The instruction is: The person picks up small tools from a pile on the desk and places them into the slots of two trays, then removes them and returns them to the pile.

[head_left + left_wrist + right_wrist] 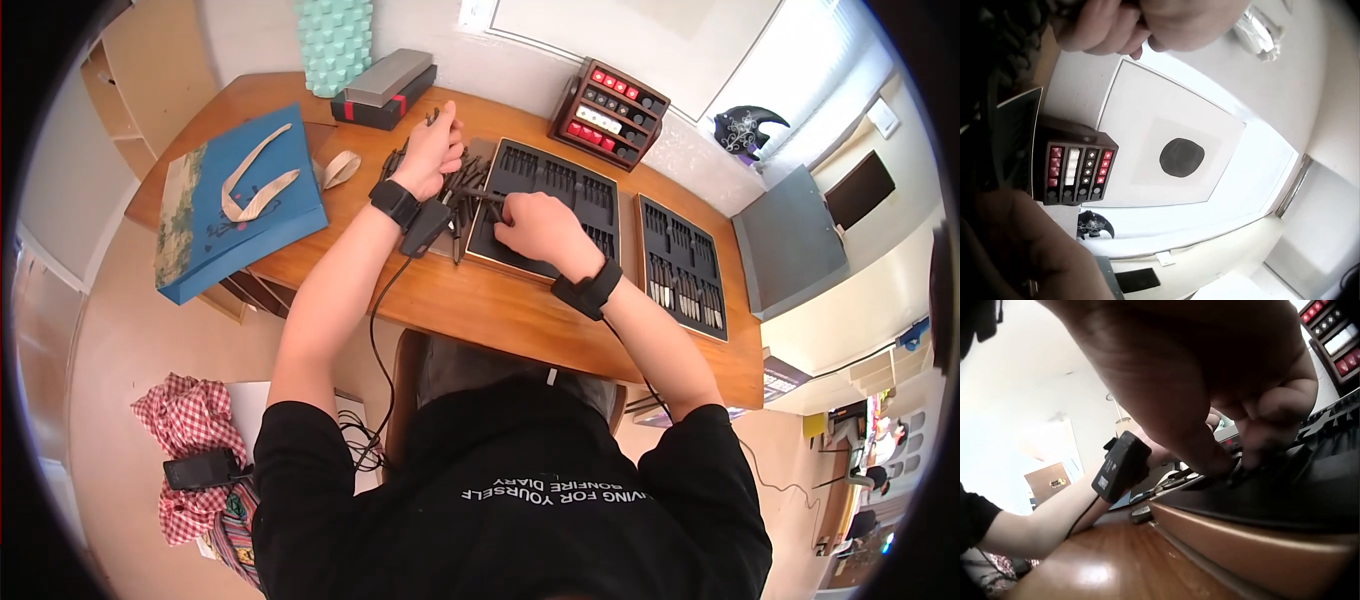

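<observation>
In the head view the left hand [432, 160] is raised over a pile of slim dark pieces [459, 192], fingers curled round a small dark piece [432, 117]. The right hand [545, 232] is over the left part of a black slotted tray [519, 262], thumb and fingertips pinching a dark piece [487, 195]. Rows of dark pieces lie in that tray's slots. Seen from the right wrist, the right hand's fingertips [1259, 440] reach down to the tray, partly in shadow. The curled left hand [1110, 28] shows at the top of the left wrist view.
A second black tray [655, 222] with silver-ended pieces lies to the right. Behind stands a brown rack [610, 110] of red, white and black blocks. At the left are a blue bag [270, 190] and a dark box with red ribbon [375, 112]; a grey box [790, 250] is far right.
</observation>
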